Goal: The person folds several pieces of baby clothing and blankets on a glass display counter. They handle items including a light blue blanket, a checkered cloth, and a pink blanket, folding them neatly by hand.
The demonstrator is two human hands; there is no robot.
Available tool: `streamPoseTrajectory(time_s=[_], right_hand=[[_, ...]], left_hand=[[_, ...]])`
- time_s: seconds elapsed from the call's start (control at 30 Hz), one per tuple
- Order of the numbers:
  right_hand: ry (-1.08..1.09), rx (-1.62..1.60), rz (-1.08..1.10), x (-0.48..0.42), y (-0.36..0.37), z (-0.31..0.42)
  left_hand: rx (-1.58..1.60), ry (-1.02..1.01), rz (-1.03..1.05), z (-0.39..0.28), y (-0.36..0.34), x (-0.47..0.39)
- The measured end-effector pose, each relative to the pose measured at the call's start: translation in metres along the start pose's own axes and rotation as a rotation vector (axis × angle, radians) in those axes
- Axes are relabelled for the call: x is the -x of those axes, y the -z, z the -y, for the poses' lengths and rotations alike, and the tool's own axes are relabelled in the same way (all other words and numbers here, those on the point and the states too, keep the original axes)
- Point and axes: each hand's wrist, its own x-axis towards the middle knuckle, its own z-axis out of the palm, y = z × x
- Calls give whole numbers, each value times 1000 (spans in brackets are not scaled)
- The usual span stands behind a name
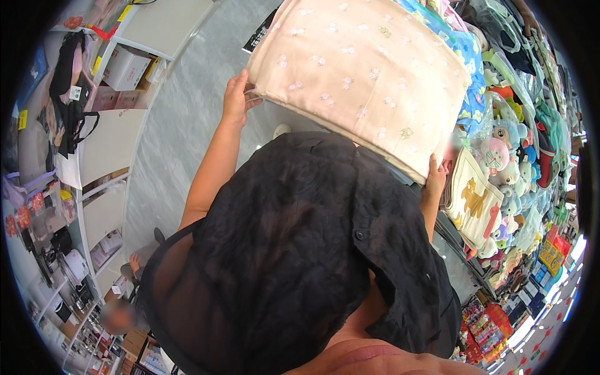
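A folded peach-coloured cloth (361,79) with small flower prints is stretched out in front of me, its near edge slanting down to the right. My left hand (238,97) grips the cloth's near left corner, thumb above and fingers beneath. At the near right corner, my right hand (435,176) holds the edge between thumb and fingers. Just right of that hand lies a folded cream cloth (473,199) with a brown animal print. Blue flowered fabric (471,93) shows past the peach cloth's right side. Whatever is under the peach cloth is mostly hidden.
Plush toys (508,164) and bagged goods crowd the display on the right. White shelving (112,145) with boxes (125,69) runs along the left, across the grey floor (173,122). Another person (133,272) is at the lower left. A black sign (260,33) bears writing.
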Motion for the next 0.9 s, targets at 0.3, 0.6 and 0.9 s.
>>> streamPoseTrajectory(time_s=[0.3, 0.6, 0.9], right_hand=[[795, 637, -271, 12, -49, 58], [974, 940, -241, -2, -122, 54], [926, 967, -295, 3, -130, 52]], left_hand=[[-223, -98, 158, 1, 15, 9], [-225, -272, 380, 6, 23, 8], [-408, -483, 274, 24, 9, 2]])
